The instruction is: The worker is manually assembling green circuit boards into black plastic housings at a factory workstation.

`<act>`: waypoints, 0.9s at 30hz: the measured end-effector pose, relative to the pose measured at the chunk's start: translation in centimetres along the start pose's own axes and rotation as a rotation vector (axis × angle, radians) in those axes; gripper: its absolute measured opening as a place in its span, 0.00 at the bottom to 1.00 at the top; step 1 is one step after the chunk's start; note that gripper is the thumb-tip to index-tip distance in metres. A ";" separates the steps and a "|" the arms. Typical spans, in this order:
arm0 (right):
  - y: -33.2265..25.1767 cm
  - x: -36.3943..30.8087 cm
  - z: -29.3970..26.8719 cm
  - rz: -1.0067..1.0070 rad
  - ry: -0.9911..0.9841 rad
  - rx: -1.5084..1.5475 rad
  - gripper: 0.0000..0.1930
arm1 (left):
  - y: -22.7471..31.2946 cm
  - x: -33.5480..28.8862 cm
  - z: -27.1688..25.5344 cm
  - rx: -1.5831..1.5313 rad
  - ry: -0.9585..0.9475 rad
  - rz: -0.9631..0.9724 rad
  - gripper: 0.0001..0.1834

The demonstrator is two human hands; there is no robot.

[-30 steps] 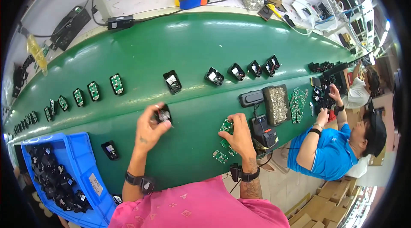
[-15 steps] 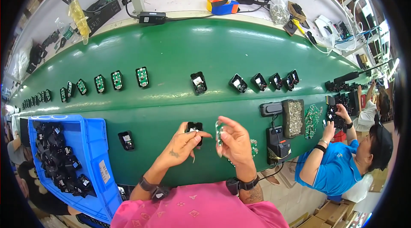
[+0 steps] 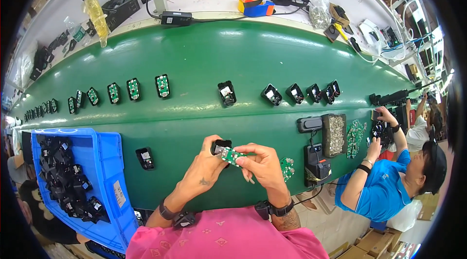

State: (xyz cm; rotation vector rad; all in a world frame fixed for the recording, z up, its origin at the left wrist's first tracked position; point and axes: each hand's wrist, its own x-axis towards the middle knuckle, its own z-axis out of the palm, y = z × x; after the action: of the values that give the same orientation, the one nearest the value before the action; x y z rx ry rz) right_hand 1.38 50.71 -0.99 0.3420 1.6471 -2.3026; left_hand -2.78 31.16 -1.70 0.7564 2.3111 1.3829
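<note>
My left hand (image 3: pixel 202 166) is closed around a small black plastic housing (image 3: pixel 222 145), partly hidden behind its fingers. Between the thumb and fingers of my right hand (image 3: pixel 262 164) is a green circuit board (image 3: pixel 232 156). The board's left end meets the housing and my left fingertips; whether it sits inside cannot be made out. A group of loose green circuit boards (image 3: pixel 287 168) lies to the right of my right hand. One more black housing (image 3: pixel 145 158) rests on the green table to the left.
A blue crate (image 3: pixel 108 161) of black housings stands at left. Across the table runs a row of housings, those on the left with green boards (image 3: pixel 162 86). At right are a black charger-like device (image 3: pixel 317 161), a box of small metal parts (image 3: pixel 334 135) and a co-worker in blue (image 3: pixel 389 186).
My right hand has moved left and lowered the circuit board, turning its face up, to the housing. My left hand's pointing fingers have closed in around the housing.
</note>
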 end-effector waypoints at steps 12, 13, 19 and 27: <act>0.3 0.2 -0.4 -0.042 0.035 -0.126 0.21 | -0.5 0.0 1.6 -0.408 0.085 -0.156 0.37; 0.5 0.4 -0.6 -0.014 0.027 -0.141 0.23 | -1.1 -0.1 2.1 -0.584 0.133 -0.193 0.42; 0.7 0.9 -0.8 -0.035 0.066 -0.203 0.26 | -1.6 0.4 1.8 -0.833 -0.039 -0.259 0.33; 0.6 0.0 0.8 -0.395 0.297 -0.642 0.12 | -1.1 0.3 2.5 -0.570 0.072 -0.265 0.28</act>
State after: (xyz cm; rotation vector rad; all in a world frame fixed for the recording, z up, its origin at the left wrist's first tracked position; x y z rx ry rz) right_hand 1.62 49.76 -1.30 0.2279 2.6853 -1.8595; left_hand -2.01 32.67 -3.87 0.2207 1.8252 1.8255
